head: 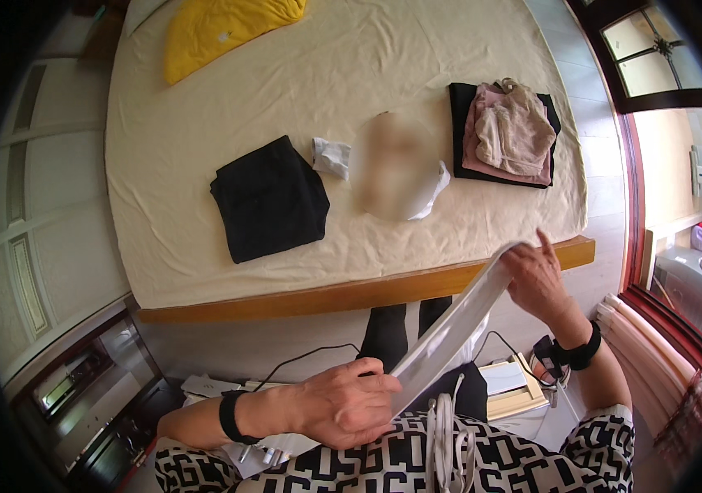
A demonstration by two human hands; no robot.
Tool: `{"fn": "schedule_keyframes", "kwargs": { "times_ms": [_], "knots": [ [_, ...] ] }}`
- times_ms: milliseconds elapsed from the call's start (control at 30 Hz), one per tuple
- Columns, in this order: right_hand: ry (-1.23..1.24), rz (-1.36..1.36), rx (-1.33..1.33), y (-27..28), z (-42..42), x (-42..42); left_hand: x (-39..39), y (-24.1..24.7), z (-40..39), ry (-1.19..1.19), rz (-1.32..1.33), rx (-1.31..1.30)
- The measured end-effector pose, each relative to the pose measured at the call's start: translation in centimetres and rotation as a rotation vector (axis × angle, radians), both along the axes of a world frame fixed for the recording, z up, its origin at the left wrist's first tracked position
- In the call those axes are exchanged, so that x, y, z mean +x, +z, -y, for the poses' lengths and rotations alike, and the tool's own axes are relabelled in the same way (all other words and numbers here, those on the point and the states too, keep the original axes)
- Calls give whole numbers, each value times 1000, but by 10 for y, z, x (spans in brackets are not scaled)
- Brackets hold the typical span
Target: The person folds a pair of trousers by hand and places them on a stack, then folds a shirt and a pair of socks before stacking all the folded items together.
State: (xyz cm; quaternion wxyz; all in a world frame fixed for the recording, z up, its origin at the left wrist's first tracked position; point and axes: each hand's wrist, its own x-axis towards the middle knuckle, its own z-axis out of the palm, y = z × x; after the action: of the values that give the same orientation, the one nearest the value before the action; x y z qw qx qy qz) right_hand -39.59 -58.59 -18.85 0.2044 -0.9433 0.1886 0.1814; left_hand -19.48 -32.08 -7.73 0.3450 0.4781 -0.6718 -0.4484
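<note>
A white cloth garment is stretched slantwise in front of my body, its upper part drawn into a long band. My left hand grips the lower end near my shirt. At the upper end, my right hand holds the band just over the bed's wooden edge, with one finger raised. Before me on the bed lie folded black trousers or a similar dark garment and a small folded white cloth. White cloth shows beside a blurred patch, which hides what lies there.
The bed has a cream sheet and a wooden rail. A yellow cushion lies at the far left. Folded clothes at right include a pink garment under a beige one. Behind my arms are a cable and a pink curtain.
</note>
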Motion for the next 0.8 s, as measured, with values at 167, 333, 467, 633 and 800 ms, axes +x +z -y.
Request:
{"fn": "schedule_keyframes", "kwargs": {
  "times_ms": [167,333,467,633,800],
  "knots": [
    [-45,270,-388,46,17,42,48,-4,24,19,641,-103],
    [-189,580,-660,103,29,69,93,33,53,546,1081,-174],
    [79,-51,-587,42,24,21,88,-11,1,311,1263,41],
    [178,-281,237,52,-17,6,74,-2,-32,212,873,254],
    [59,48,224,69,-15,31,88,11,-28,370,964,213]
  ]
}}
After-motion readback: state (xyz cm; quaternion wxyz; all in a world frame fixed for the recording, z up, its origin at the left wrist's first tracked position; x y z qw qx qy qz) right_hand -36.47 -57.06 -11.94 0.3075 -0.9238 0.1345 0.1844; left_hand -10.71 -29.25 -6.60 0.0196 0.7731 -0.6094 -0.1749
